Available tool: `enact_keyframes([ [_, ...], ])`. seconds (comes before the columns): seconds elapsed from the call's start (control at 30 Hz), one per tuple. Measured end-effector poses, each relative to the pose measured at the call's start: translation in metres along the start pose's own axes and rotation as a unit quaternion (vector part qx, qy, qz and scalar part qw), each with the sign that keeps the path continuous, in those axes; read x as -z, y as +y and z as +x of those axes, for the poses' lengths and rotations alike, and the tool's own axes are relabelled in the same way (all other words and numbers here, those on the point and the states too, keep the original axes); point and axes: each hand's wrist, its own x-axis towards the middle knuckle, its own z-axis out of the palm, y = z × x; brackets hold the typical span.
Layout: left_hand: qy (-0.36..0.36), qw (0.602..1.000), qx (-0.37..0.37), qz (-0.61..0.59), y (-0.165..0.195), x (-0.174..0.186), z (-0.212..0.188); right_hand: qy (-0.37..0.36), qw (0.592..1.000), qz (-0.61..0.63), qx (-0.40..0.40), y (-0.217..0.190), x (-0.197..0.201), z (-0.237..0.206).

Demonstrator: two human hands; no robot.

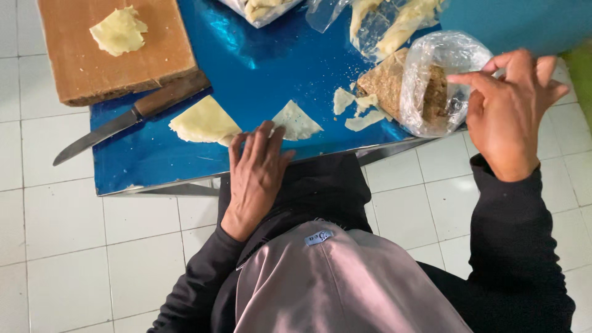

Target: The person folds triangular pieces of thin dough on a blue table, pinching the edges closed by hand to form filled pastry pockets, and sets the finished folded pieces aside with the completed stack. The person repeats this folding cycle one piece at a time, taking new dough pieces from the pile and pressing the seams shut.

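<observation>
My left hand point(256, 172) rests on the near edge of a low blue table point(271, 68), fingers spread, touching a pale dough sheet point(203, 121). A second, triangular dough piece point(297, 121) lies just right of the fingertips. My right hand point(509, 105) hovers at the table's right side, its fingers at the mouth of a clear plastic bag point(441, 77) that holds brown crumbly filling point(436, 92). More brown filling point(382, 80) lies beside the bag, with small dough scraps point(364, 120) near it.
A wooden cutting board point(74, 61) at the far left carries another dough piece point(118, 31). A knife point(123, 118) with a wooden handle lies below it. Clear bags of dough strips point(394, 21) sit at the far edge. White floor tiles point(92, 246) surround the table.
</observation>
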Motion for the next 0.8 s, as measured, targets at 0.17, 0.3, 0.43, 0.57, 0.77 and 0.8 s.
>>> enact_keyframes([
  [0.17,0.015,0.990,0.114,0.079,-0.004,0.002,0.006,-0.036,0.998,0.045,0.006,0.007,-0.042,-0.005],
  [0.3,-0.003,0.983,0.143,0.114,-0.003,0.002,0.016,-0.086,0.996,0.027,0.001,-0.002,-0.053,0.004],
  [0.43,0.037,0.991,0.098,0.086,0.006,-0.003,0.023,-0.121,0.992,0.024,0.013,-0.009,-0.048,0.009],
  [0.57,0.020,0.997,0.054,-0.057,0.019,-0.038,0.059,-0.115,0.992,0.036,0.025,-0.010,-0.051,0.011],
  [0.77,0.013,0.999,0.033,0.013,0.032,-0.103,0.097,-0.164,0.985,0.044,0.015,-0.008,-0.060,0.025],
  [0.8,-0.001,0.999,0.037,0.027,0.032,-0.108,0.098,-0.174,0.983,0.049,0.011,-0.008,-0.058,0.028],
])
